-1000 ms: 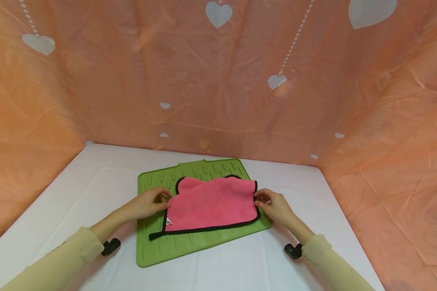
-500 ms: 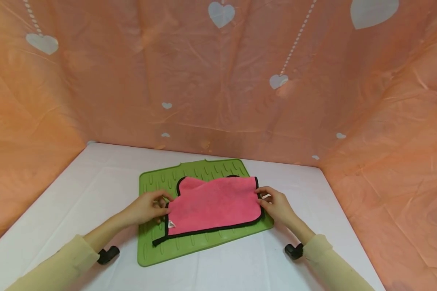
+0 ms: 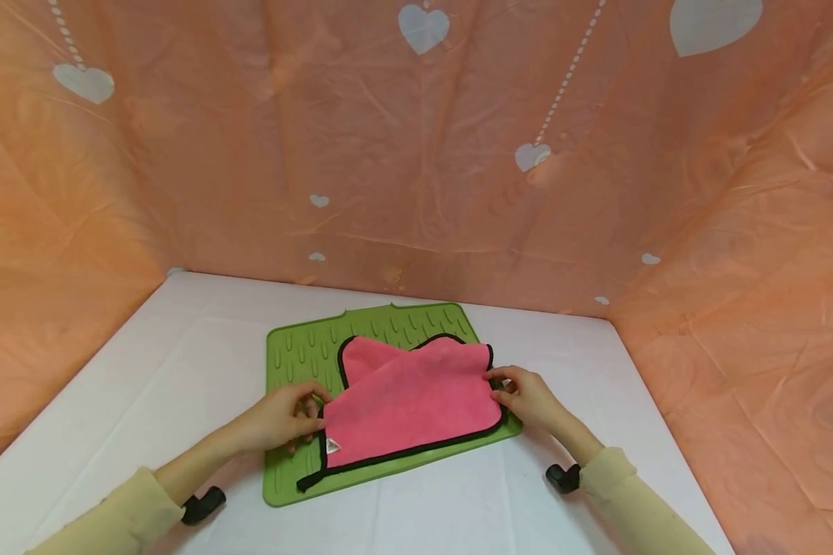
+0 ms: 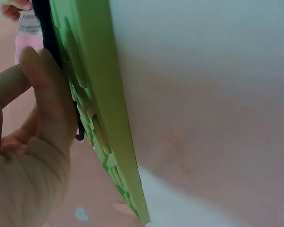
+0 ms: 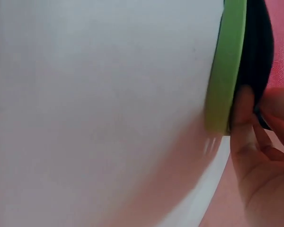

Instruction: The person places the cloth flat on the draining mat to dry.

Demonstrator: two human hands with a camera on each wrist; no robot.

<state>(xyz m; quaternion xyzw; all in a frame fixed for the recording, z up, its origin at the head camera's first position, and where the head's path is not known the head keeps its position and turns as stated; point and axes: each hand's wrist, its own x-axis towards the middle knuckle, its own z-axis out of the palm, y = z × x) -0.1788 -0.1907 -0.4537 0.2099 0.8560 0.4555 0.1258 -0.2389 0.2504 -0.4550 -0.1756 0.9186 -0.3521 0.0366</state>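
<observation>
A pink cloth (image 3: pixel 409 405) with black edging and a small white tag (image 3: pixel 332 445) near its front left corner lies folded over on a green ridged mat (image 3: pixel 298 354). My left hand (image 3: pixel 281 416) pinches the cloth's left edge. In the left wrist view its fingers (image 4: pixel 49 94) bend at the black edging, close to the mat's side. On the other side, my right hand (image 3: pixel 531 397) pinches the right edge between thumb and fingers. The right wrist view has those fingers (image 5: pixel 246 137) at the black border, beside the mat's rim. Part of the lower layer shows behind the upper one.
The mat rests on a white-covered table (image 3: pixel 201 347). An orange curtain (image 3: pixel 389 193) with white hearts closes off the back and both sides. Black wrist devices (image 3: pixel 204 505) are strapped under both sleeves.
My left hand has drawn the cloth's left edge toward the front, baring more of the lower layer behind. The right hand keeps its grip on the right edge and has shifted slightly.
</observation>
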